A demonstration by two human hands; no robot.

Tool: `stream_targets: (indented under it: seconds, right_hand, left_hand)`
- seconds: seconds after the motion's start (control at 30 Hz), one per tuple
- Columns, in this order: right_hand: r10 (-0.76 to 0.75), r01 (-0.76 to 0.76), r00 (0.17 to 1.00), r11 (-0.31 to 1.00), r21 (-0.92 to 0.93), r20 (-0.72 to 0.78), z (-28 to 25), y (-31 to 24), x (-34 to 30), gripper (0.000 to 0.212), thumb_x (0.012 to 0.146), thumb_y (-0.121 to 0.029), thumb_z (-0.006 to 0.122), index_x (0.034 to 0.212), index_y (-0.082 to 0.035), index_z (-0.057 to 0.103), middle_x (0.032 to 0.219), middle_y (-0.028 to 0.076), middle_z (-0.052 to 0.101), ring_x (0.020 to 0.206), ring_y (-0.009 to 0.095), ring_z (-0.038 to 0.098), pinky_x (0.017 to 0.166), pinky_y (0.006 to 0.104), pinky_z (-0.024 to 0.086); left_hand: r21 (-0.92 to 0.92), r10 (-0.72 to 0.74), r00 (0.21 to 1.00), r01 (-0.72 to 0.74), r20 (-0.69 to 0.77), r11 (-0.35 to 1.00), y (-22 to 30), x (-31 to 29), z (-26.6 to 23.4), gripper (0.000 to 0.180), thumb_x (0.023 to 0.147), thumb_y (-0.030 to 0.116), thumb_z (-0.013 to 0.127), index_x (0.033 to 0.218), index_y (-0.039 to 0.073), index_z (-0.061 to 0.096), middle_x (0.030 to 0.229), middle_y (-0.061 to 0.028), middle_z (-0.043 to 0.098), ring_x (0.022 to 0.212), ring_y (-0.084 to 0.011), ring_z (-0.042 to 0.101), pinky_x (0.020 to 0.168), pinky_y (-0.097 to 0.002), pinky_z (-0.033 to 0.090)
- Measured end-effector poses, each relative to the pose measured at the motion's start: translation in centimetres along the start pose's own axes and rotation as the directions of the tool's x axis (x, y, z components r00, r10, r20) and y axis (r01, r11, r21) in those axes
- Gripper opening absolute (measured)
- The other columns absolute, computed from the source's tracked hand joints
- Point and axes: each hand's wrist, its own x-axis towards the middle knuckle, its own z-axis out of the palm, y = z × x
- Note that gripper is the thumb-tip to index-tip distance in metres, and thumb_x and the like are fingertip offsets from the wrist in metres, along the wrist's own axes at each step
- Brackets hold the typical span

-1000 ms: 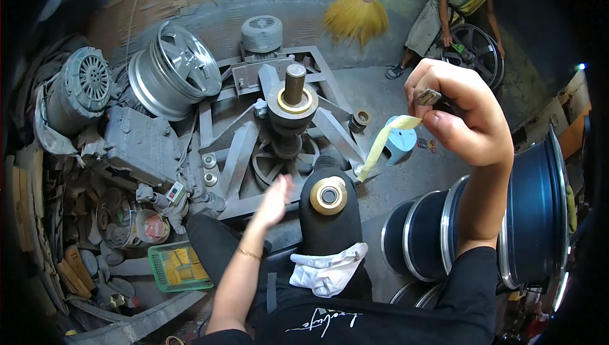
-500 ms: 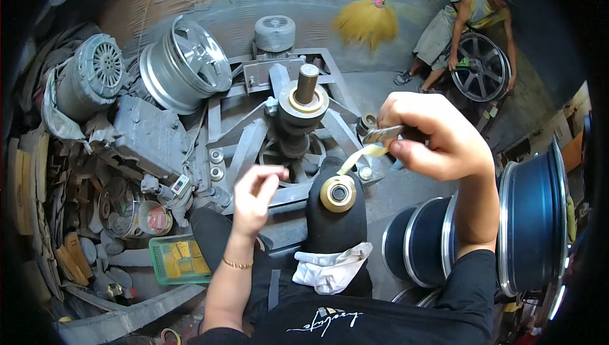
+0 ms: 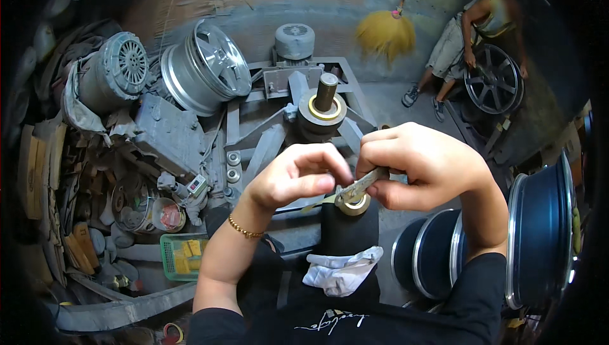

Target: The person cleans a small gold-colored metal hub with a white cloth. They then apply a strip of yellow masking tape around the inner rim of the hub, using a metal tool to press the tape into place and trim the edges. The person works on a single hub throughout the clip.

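Observation:
My right hand [image 3: 422, 170] pinches a flat, grey, blade-like piece [image 3: 360, 184] between thumb and fingers; its exact kind is unclear. The piece points left and down over a roll of pale yellow tape [image 3: 355, 208], which rests on my dark-clad knee. Close by on the left is my left hand [image 3: 298, 177], its fingers curled and its thumb held apart from them. Its fingertips are near the tip of the grey piece; whether they touch is hard to see. A pale strip [image 3: 315, 205] shows below my left thumb. A white cloth [image 3: 342, 272] lies on my thigh.
Ahead stands a metal frame with an upright shaft [image 3: 327, 94] and a motor [image 3: 295, 42]. A silver wheel rim [image 3: 206, 69] is at left, blue rims [image 3: 539, 237] at right. Far right, another person [image 3: 488, 21] handles a dark wheel [image 3: 491, 78]. A green basket [image 3: 166, 259] sits lower left.
My left hand has moved right and up toward my right hand. My right hand has come down with the grey piece to just over the tape roll. The view has shifted slightly.

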Motion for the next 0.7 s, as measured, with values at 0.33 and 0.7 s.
stream_targets:
  seconds: [0.33,0.7]
  right_hand:
    - [0.078,-0.066,0.991,0.991,0.113,-0.106,2.0,3.4,-2.9,0.021,0.09,-0.014,0.071,0.104,0.003,0.071,0.081,0.015,0.062,0.071,0.03,0.065,0.062,0.0384,0.047]
    - [0.414,0.023,0.604,0.845,0.534,-0.681,7.5,6.3,-8.6,0.042,0.095,-0.013,0.069,0.133,0.005,0.068,0.092,0.0,0.065,0.084,0.007,0.057,0.076,0.0241,0.046]
  left_hand:
    - [0.264,-0.113,0.977,0.159,-0.18,0.951,-0.2,-1.5,1.9,0.011,0.093,0.006,0.074,0.1,-0.001,0.068,0.094,-0.0033,0.068,0.09,-0.0096,0.06,0.082,-0.0265,0.048]
    - [0.431,-0.223,0.933,0.331,-0.282,0.84,1.0,-0.6,2.6,0.008,0.09,0.005,0.071,0.095,-0.001,0.067,0.088,-0.0049,0.067,0.084,-0.0093,0.059,0.079,-0.0263,0.048]
